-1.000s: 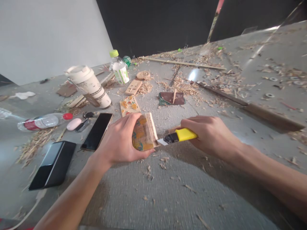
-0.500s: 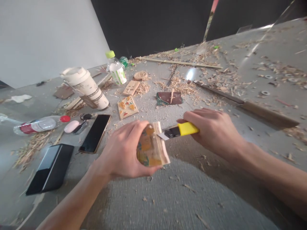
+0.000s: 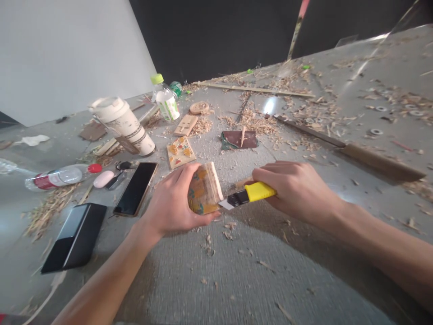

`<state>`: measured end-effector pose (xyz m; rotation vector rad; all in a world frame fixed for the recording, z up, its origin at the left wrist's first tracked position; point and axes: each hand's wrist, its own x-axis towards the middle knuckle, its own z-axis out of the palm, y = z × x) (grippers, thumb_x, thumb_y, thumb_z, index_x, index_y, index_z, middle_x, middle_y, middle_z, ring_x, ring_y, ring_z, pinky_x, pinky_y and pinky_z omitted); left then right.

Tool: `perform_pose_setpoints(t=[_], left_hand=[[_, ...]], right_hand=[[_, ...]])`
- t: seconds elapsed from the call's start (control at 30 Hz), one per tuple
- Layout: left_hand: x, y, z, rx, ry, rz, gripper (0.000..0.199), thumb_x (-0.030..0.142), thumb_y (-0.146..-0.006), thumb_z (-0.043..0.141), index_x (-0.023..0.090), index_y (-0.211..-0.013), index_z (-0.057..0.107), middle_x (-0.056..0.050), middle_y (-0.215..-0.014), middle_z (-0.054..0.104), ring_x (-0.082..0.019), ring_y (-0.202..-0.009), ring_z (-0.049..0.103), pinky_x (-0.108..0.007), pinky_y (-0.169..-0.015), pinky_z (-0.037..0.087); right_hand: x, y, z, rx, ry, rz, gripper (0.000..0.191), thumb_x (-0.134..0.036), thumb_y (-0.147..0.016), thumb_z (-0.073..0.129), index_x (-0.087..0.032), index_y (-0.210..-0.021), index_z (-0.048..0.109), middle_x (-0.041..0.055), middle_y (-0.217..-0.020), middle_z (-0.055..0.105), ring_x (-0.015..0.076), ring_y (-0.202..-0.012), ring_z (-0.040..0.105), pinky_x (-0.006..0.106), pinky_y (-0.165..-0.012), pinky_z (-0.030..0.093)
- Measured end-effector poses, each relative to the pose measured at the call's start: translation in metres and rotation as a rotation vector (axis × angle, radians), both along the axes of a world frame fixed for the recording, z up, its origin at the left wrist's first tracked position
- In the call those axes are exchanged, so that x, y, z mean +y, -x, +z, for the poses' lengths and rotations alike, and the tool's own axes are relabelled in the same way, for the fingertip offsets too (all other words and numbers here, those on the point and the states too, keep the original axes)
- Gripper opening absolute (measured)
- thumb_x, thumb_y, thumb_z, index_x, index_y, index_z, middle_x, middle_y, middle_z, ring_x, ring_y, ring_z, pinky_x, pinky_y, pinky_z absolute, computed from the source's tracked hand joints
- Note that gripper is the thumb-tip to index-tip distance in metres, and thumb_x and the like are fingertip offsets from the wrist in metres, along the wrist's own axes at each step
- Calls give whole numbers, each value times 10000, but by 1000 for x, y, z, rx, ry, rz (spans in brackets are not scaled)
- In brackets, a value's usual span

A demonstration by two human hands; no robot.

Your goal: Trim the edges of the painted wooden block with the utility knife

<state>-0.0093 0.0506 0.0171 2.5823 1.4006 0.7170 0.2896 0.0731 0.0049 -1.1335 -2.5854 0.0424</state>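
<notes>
My left hand is closed around a small wooden block with a painted orange and green face. The block's pale, bare edge faces right. In my right hand is a utility knife with a yellow handle, its short blade out to the left. The blade tip is at the block's lower right edge and looks to be touching it. Wood shavings lie just below the block. Beyond my hands rest a painted wooden tile and a dark red pouch with a wood piece on it.
At left are a phone, a black box-like device, a lying bottle, and a leaning cup. A bottle with a green cap stands behind. A long-bladed tool with a broad handle lies at right among scattered shavings.
The wooden block has turned and shifted slightly up and left in my left hand. The knife blade has moved from its upper edge to its lower right edge.
</notes>
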Motion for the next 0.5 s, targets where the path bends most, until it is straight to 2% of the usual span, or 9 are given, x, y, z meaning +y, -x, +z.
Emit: perform_pose_setpoints(t=[0.2, 0.3, 0.43, 0.5], left_hand=[[3, 0, -3, -9, 58, 21, 898, 545, -694, 888, 226, -1414, 457, -160, -1356, 668, -376, -1233, 674, -535, -1015, 572], [0, -4, -2, -18, 53, 1, 886, 550, -691, 889, 221, -1394, 462, -159, -1323, 675, -373, -1207, 679, -534, -1013, 568], [-9, -14, 0, -83, 133, -43, 823, 569, -693, 870, 223, -1332, 484, -99, -1150, 712, -308, -1006, 720, -448, -840, 615], [-14, -19, 2, -108, 161, -75, 799, 583, -698, 857, 229, -1312, 488, -77, -1087, 717, -282, -924, 721, -420, -769, 616]], right_hand=[[2, 0, -3, -23, 37, -29, 142, -119, -806, 605, -238, -883, 610, 19, -792, 702, 175, -666, 582, 340, -585, 250], [2, 0, -4, -17, 56, -34, 132, -123, -820, 606, -237, -885, 605, 20, -786, 695, 174, -653, 578, 338, -587, 258], [2, 0, -5, 70, 50, 13, 99, -140, -886, 580, -237, -896, 592, 39, -819, 696, 191, -726, 609, 328, -634, 334], [5, -2, -7, 94, 10, -12, 92, -145, -888, 564, -235, -881, 581, 46, -814, 688, 193, -733, 605, 321, -635, 343]])
